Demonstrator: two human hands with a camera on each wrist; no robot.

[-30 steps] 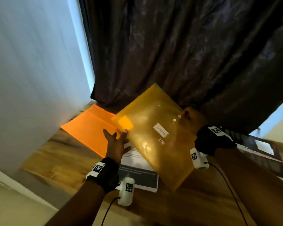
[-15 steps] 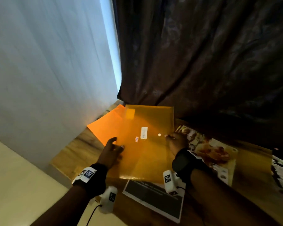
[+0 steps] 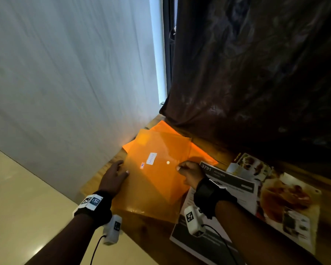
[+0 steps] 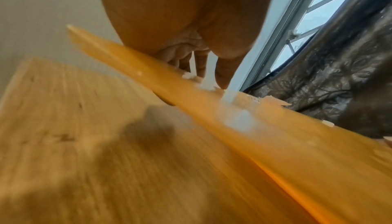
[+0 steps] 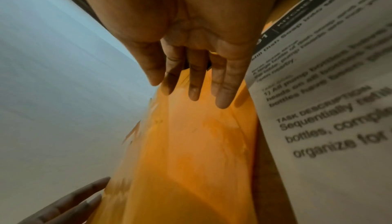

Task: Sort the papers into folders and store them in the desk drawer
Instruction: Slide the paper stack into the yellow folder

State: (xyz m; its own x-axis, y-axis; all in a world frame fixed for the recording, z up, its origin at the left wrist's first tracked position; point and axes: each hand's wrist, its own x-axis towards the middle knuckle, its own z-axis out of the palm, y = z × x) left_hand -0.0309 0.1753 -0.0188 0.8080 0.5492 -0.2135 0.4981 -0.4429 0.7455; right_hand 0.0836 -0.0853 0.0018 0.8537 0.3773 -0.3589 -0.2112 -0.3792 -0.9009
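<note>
A translucent amber snap folder point(image 3: 157, 180) with a white label lies on the wooden desk point(image 3: 151, 232), partly over a bright orange folder point(image 3: 203, 155). My left hand point(image 3: 118, 171) touches its left edge with straight fingers point(image 5: 67, 200). In the left wrist view that edge point(image 4: 254, 135) is slightly raised off the wood. My right hand point(image 3: 185, 169) rests near the snap button, with straight fingers point(image 5: 195, 87) lying on the folder point(image 5: 191, 152). Neither hand grips it.
A printed sheet point(image 3: 227, 182) lies under my right wrist, and a magazine with food pictures point(image 3: 287, 197) is to its right. A dark curtain point(image 3: 256, 73) hangs behind the desk, with a white one point(image 3: 65, 83) at left. The desk's left edge drops to the floor point(image 3: 27, 207).
The amber folder was held up tilted in my right hand; it has come down flat onto the orange folder, farther left. Both hands now lie on it with straight fingers.
</note>
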